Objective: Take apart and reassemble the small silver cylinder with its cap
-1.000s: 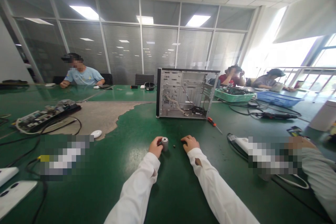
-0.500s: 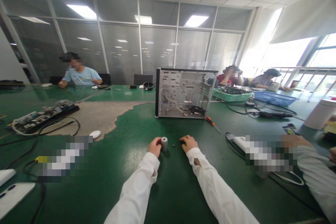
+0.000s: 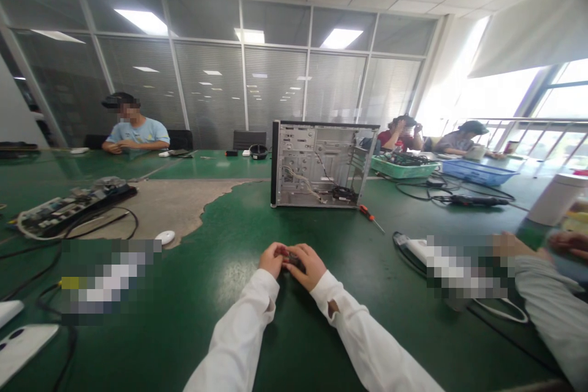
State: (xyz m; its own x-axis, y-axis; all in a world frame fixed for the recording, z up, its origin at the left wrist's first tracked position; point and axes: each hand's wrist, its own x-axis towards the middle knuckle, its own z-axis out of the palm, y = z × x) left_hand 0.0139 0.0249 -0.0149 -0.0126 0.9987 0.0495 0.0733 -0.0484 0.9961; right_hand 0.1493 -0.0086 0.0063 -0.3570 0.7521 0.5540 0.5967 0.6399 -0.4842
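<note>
My left hand (image 3: 272, 259) and my right hand (image 3: 309, 264) are together on the green tabletop (image 3: 294, 337), fingers curled in and closed. Between them is a small grey metal cylinder (image 3: 293, 260), mostly covered by the fingers of both hands. Its open top cannot be seen from here. The small dark piece that lay beside it does not show; my right hand covers that area.
Beyond my hands stands an open computer case (image 3: 321, 165), with an orange-handled screwdriver (image 3: 366, 213) at its lower right corner. Circuit boards and cables (image 3: 76, 205) lie left. At right are a green basket (image 3: 404, 168), a blue basket (image 3: 480, 173) and a co-worker's sleeve (image 3: 546, 294).
My right hand has moved left from the bare tabletop to my left hand and closed around the cylinder. The small dark piece is out of sight. The left hand stays nearly in place.
</note>
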